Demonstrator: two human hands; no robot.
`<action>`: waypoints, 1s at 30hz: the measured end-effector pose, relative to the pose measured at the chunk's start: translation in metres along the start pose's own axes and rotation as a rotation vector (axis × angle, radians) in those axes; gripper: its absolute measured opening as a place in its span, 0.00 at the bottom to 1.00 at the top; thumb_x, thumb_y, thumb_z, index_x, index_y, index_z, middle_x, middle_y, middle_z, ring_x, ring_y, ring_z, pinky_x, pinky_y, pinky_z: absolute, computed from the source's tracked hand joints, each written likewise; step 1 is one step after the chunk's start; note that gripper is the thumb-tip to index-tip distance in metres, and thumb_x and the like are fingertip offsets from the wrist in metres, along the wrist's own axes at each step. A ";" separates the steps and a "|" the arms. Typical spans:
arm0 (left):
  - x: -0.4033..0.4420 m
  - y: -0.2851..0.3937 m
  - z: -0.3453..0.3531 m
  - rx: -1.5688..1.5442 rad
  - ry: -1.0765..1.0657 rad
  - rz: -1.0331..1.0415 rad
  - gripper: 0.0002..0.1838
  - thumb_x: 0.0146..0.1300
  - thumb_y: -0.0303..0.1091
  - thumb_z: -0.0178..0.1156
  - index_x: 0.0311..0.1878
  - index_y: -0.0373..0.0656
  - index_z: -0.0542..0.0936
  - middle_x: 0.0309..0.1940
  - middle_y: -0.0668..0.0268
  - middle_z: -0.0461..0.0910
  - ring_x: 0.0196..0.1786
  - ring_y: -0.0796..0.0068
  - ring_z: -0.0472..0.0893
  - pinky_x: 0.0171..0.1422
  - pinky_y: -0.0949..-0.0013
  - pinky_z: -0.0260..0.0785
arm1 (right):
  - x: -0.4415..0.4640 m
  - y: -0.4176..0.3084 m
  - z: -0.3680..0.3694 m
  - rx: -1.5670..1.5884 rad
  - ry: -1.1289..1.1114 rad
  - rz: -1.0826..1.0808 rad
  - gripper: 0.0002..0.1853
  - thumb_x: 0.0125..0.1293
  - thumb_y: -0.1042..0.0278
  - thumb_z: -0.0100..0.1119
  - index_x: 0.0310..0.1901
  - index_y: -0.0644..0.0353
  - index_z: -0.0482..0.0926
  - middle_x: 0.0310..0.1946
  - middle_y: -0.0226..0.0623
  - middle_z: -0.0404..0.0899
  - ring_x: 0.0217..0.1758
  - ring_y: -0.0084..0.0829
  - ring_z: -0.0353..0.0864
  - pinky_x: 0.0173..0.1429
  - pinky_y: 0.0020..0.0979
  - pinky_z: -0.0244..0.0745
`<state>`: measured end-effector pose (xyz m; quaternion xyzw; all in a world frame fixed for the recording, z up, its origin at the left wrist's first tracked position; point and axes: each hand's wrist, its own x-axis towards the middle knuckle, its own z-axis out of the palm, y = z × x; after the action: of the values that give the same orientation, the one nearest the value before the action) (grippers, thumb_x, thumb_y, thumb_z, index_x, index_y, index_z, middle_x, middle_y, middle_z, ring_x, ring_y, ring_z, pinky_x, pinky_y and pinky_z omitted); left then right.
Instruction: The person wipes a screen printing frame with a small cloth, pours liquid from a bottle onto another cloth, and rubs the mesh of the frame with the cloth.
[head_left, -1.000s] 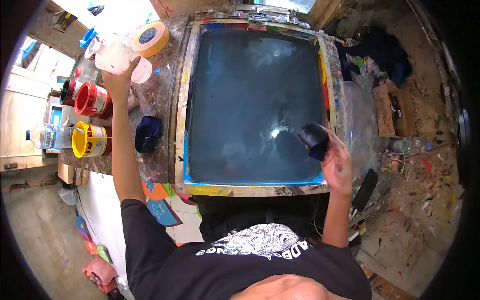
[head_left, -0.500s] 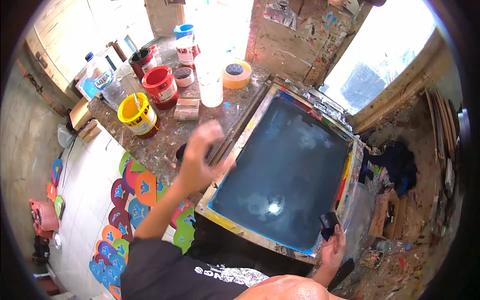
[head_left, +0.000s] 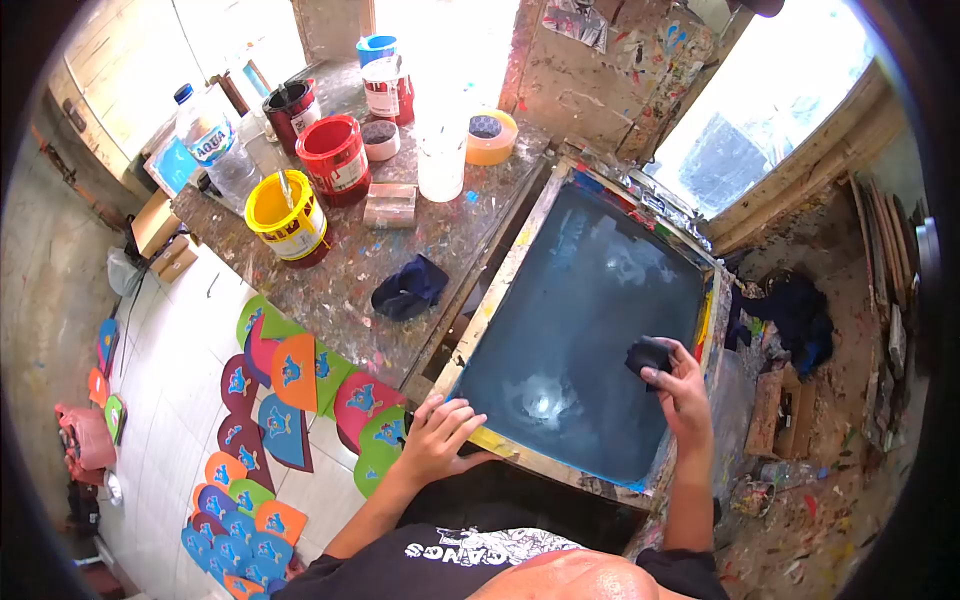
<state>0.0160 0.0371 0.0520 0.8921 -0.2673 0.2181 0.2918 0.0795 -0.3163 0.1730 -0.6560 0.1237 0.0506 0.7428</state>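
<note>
- Round yellow paint can (head_left: 292,238), thin stick (head_left: 287,188) inside, stands near the paint-stained worktop's (head_left: 345,295) left edge; round red paint can (head_left: 338,172) beside it.
- Right hand (head_left: 682,392) grips a folded dark cloth (head_left: 647,356) over the wood-framed dark screen (head_left: 580,300), near its right edge.
- Left hand (head_left: 440,436), fingers loosely bent, rests on its near-left corner.
- White-tiled floor (head_left: 160,375).

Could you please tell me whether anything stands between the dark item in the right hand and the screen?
Nothing visible: the right hand holds the dark item over the screen, and the left hand is aside, at the frame.

Screen (head_left: 590,310) smooth, glossy; frame (head_left: 503,281) paint-stained wood; bottle (head_left: 218,150) plastic.
</note>
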 end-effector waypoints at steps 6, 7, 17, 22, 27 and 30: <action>-0.002 -0.006 0.004 0.023 0.030 0.060 0.30 0.50 0.61 0.75 0.49 0.51 0.83 0.45 0.72 0.81 0.52 0.74 0.80 0.69 0.61 0.59 | 0.060 -0.015 0.001 -0.182 -0.076 -0.094 0.12 0.62 0.79 0.67 0.47 0.67 0.81 0.41 0.33 0.84 0.45 0.22 0.83 0.54 0.26 0.77; -0.001 -0.006 0.004 0.015 0.027 0.063 0.30 0.50 0.61 0.75 0.49 0.51 0.83 0.45 0.72 0.81 0.52 0.74 0.80 0.69 0.61 0.59 | 0.071 -0.019 0.003 -0.183 -0.067 -0.091 0.12 0.62 0.79 0.67 0.47 0.67 0.81 0.41 0.33 0.84 0.45 0.22 0.83 0.54 0.26 0.77; 0.002 -0.006 0.010 0.158 0.230 0.127 0.40 0.46 0.73 0.73 0.54 0.54 0.80 0.55 0.70 0.78 0.62 0.68 0.75 0.76 0.50 0.51 | 0.283 -0.025 0.003 -1.040 0.142 -0.482 0.17 0.65 0.64 0.64 0.52 0.65 0.82 0.44 0.52 0.86 0.49 0.48 0.86 0.56 0.41 0.77; -0.015 -0.004 0.040 0.092 0.460 -0.044 0.53 0.44 0.75 0.72 0.61 0.43 0.66 0.67 0.49 0.63 0.70 0.43 0.63 0.76 0.40 0.53 | 0.331 -0.037 0.058 -1.184 0.112 -0.581 0.14 0.64 0.65 0.64 0.47 0.64 0.81 0.41 0.54 0.85 0.48 0.52 0.85 0.52 0.47 0.79; -0.011 -0.007 0.051 0.061 0.594 -0.087 0.55 0.48 0.77 0.67 0.64 0.41 0.61 0.69 0.43 0.57 0.72 0.40 0.62 0.72 0.37 0.63 | 0.376 -0.016 0.063 -1.559 0.070 -0.833 0.12 0.63 0.71 0.61 0.47 0.63 0.79 0.45 0.54 0.82 0.50 0.55 0.84 0.54 0.51 0.79; -0.036 -0.022 0.062 0.013 0.591 -0.109 0.53 0.50 0.75 0.66 0.65 0.43 0.60 0.69 0.45 0.56 0.73 0.41 0.62 0.72 0.38 0.66 | 0.363 -0.016 0.072 -1.629 0.050 -0.827 0.09 0.61 0.74 0.59 0.43 0.64 0.82 0.47 0.51 0.81 0.51 0.54 0.83 0.55 0.50 0.79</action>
<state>0.0158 0.0248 -0.0225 0.8048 -0.1209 0.4540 0.3628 0.4414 -0.2793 0.1051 -0.9704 -0.1789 -0.1621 0.0062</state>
